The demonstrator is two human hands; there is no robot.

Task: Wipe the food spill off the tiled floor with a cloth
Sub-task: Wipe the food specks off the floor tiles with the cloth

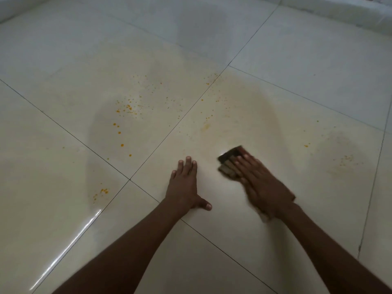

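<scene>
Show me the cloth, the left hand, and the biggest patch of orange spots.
cloth (230, 160), head view, on the dark striped part showing past the fingers.
left hand (184, 187), head view, on its back.
orange spots (127, 108), head view, on the densest cluster.

Glossy cream-white floor tiles (63, 209) are crossed by thin dark grout lines (176, 124) forming a large diagonal grid. Bright orange-yellow food specks (127, 107) dot the tiles beyond the left grip (184, 183), scattered like fine spray with a few larger drops. A faint yellowish-brown smear (254, 107) tints the tile beyond the right grip (261, 183). Under that grip, the cloth (230, 161) shows dark brown and tan stripes.
</scene>
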